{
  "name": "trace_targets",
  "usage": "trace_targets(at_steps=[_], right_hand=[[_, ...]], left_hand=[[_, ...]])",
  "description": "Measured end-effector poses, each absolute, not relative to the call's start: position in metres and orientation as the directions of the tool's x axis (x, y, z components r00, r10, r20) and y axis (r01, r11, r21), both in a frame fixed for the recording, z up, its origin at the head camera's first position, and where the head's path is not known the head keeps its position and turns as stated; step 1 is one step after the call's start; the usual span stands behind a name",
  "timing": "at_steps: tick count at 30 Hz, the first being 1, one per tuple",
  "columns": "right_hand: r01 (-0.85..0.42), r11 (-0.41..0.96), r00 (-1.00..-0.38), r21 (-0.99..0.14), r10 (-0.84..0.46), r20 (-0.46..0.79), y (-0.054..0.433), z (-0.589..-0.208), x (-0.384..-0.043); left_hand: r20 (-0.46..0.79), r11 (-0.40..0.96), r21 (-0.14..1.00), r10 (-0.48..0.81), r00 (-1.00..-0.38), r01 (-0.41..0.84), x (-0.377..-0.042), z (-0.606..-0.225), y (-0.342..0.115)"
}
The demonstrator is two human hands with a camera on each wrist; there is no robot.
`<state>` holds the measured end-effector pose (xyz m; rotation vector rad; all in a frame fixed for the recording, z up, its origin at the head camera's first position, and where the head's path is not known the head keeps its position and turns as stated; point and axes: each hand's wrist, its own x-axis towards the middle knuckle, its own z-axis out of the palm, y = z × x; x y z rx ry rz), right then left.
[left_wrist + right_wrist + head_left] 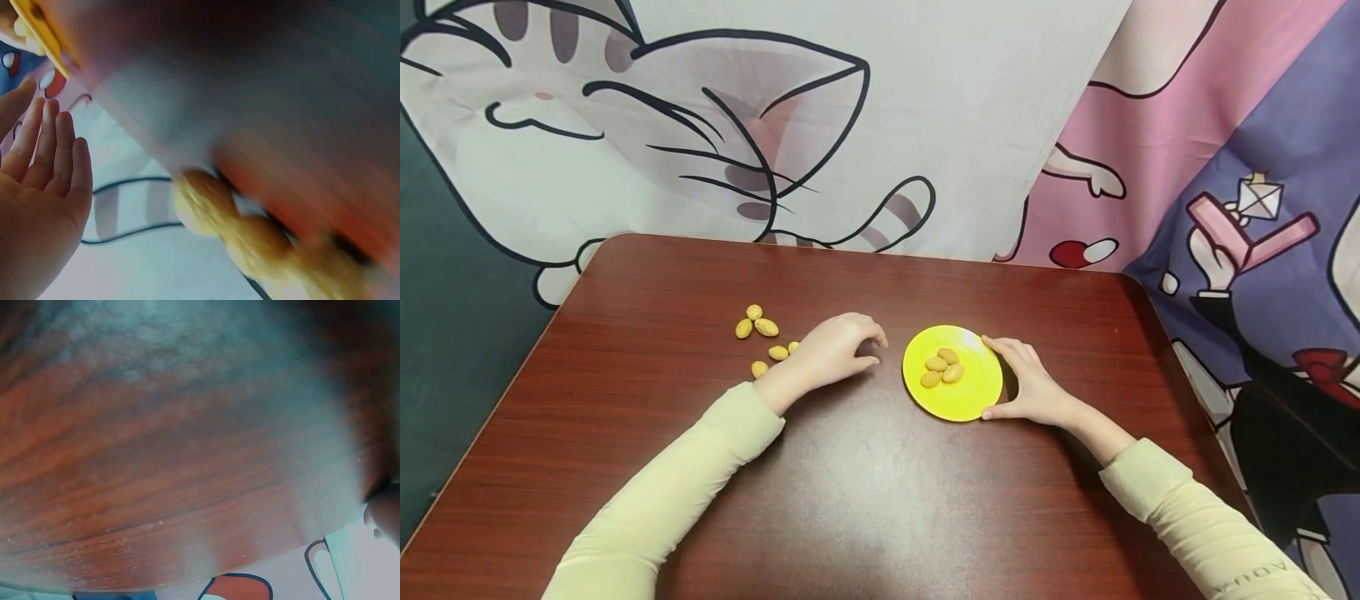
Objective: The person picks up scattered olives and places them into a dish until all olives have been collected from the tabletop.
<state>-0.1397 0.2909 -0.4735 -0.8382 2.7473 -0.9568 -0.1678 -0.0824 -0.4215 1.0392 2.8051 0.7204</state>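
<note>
My left hand (831,354) hovers over the table left of the plate, fingers loosely bent. Its palm (44,194) shows nothing held in the left wrist view. On the right, my right hand (1030,387) holds the yellow plate (977,396) by its right rim, thumb at the near side and fingers at the far side. Several small yellow oval pieces (952,373) lie together on that plate. More such pieces (767,327) are on the table behind and beside my left wrist, partly hidden by it; wrinkled yellow pieces (203,203) look large and blurred in the left wrist view.
Both hands work over a reddish-brown wooden table (850,517) with a glossy top. Behind its far edge hangs a white cloth (985,125) with a cartoon cat, and a pink and blue printed cloth (1157,158) hangs at the right.
</note>
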Motion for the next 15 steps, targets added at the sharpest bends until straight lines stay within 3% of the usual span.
trace_targets(at_steps=[15], right_hand=[[-0.462, 0.652, -0.842, -0.601, -0.536, 0.066, 0.291, -0.473, -0.139]], left_hand=[[0.101, 0.72, 0.48, 0.522, -0.847, 0.501, -0.166, -0.416, -0.143]])
